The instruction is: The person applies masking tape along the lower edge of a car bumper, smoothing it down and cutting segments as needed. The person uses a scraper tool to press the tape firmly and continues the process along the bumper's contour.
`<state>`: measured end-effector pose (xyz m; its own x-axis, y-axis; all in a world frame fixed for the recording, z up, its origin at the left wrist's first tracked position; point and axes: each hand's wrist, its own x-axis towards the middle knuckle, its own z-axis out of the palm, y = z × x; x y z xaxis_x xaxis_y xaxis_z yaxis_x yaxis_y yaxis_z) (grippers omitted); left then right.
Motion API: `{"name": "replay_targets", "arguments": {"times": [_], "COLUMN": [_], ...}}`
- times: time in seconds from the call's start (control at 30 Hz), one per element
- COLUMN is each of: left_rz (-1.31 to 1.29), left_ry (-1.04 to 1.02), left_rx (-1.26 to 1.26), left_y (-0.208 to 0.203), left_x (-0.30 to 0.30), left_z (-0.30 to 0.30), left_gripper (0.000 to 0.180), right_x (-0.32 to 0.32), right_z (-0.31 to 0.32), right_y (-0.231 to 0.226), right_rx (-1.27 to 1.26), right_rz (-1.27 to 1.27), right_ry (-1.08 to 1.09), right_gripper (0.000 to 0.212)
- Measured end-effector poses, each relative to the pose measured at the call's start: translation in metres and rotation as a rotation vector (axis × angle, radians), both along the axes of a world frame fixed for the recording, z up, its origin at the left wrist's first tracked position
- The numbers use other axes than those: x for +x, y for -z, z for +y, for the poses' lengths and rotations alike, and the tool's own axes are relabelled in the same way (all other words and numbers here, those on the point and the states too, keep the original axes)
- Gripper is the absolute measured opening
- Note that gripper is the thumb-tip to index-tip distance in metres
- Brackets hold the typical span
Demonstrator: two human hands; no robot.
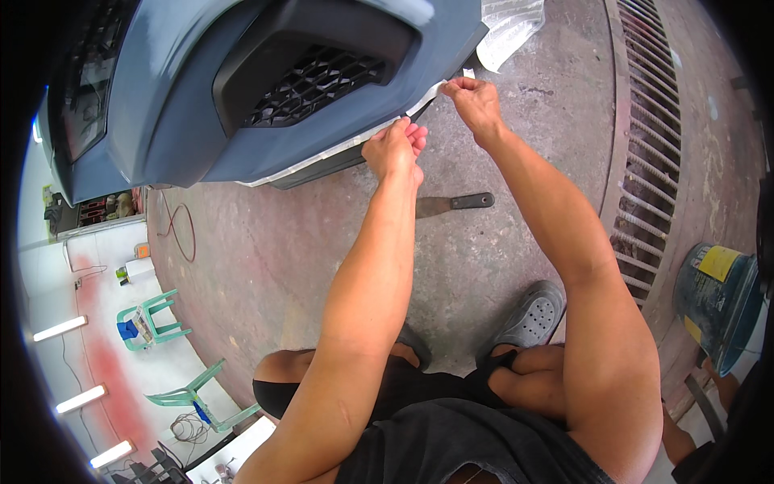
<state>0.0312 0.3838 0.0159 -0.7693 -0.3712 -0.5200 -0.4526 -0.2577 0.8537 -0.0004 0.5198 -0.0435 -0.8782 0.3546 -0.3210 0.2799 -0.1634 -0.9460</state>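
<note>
A blue-grey car bumper (pixel 322 139) fills the upper left, with a black mesh grille (pixel 318 87) set in it. Along its lower edge runs a pale strip of masking tape (pixel 310 156). At that edge, my left hand (pixel 393 149) has its fingers curled and its fingertips pinched at the strip. Farther right and a little higher, my right hand (pixel 476 105) pinches the strip near the bumper's corner. Between my forearms a putty knife (pixel 463 202) with a black handle lies on the concrete floor; my left arm partly covers its blade.
Whitish sheeting (pixel 509 32) hangs beside the bumper's far corner. A barred drain grate (pixel 649 153) runs along the right, with a dark bucket (pixel 717 298) beyond it. Green plastic chairs (pixel 165 329) and a red hose (pixel 187 234) are at left. My grey clogs (pixel 532 319) are below.
</note>
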Motion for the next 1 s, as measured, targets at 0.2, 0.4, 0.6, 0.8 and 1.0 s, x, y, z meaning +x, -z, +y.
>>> {"name": "replay_targets", "arguments": {"times": [0.2, 0.4, 0.6, 0.8, 1.0], "left_rz": [-0.005, -0.043, -0.034, -0.042, 0.049], "left_ry": [-0.066, -0.144, -0.137, -0.113, -0.083], "left_rx": [0.036, 0.055, 0.007, -0.029, -0.103], "left_y": [0.001, 0.004, 0.007, 0.009, 0.004], "left_x": [-0.010, -0.019, -0.019, 0.000, 0.012], "left_z": [0.010, 0.013, 0.015, 0.005, 0.023], "left_gripper": [0.012, 0.013, 0.010, 0.013, 0.020], "right_x": [0.001, -0.001, -0.001, 0.000, -0.003], "right_z": [0.001, 0.002, 0.001, 0.004, 0.002], "right_y": [-0.003, -0.005, -0.003, 0.000, 0.000], "right_rx": [-0.049, -0.039, -0.037, 0.008, 0.026], "right_rz": [0.018, -0.013, -0.009, 0.001, 0.001], "right_ry": [0.003, -0.016, -0.041, -0.036, -0.038], "right_gripper": [0.015, 0.017, 0.018, 0.021, 0.022]}}
